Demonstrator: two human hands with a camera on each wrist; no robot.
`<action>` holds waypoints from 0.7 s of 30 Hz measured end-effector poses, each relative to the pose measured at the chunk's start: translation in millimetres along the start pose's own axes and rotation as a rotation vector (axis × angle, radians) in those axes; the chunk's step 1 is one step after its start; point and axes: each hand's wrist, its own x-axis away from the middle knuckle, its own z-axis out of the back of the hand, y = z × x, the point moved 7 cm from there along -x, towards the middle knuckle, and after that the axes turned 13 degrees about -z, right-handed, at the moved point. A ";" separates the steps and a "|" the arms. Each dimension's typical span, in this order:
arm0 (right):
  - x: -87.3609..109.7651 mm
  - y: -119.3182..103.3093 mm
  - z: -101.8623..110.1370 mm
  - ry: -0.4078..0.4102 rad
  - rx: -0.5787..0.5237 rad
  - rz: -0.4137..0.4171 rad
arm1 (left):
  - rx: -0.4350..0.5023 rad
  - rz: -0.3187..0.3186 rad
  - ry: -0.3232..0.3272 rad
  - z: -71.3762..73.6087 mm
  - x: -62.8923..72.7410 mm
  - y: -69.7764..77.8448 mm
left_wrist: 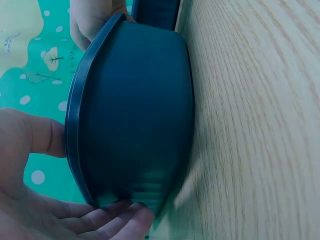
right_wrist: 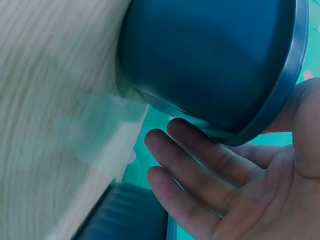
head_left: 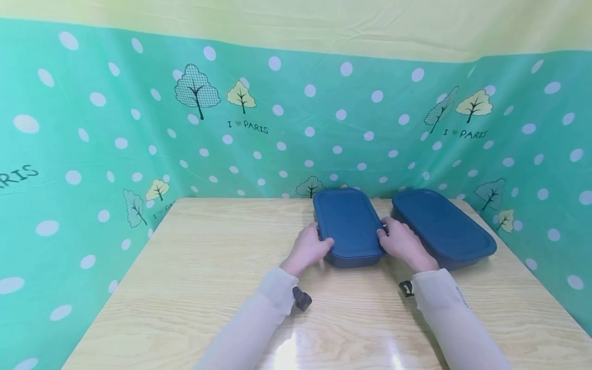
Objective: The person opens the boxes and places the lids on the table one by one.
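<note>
A dark blue rectangular lidded container (head_left: 349,221) sits on the wooden table between my two hands. My left hand (head_left: 309,246) grips its left side, the thumb (left_wrist: 45,137) at the lid edge and the fingers (left_wrist: 120,220) against the side wall below the rim. On the opposite side my right hand (head_left: 402,239) holds the rim, with several fingers (right_wrist: 200,170) spread beneath it and the thumb over the lid's edge. The container's bottom lies on or close over the tabletop in both wrist views.
A second, larger blue lidded container (head_left: 444,226) stands just right of my right hand, angled toward the table's right edge. The light wooden table (head_left: 208,288) meets a green dotted cloth (head_left: 259,149) at the back and sides.
</note>
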 end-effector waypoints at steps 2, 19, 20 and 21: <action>0.0 -0.4 -0.6 0.002 -0.003 0.006 | -0.004 -0.002 0.001 0.7 -0.1 -0.8; 0.2 -3.8 -4.9 0.006 -0.039 0.027 | 0.013 -0.013 -0.005 5.5 0.2 -3.7; 0.2 -3.8 -4.8 0.008 -0.040 0.028 | 0.013 -0.015 -0.007 6.0 0.5 -3.6; 0.1 -3.8 -4.7 0.009 -0.041 0.029 | 0.013 -0.020 -0.011 6.0 0.4 -3.6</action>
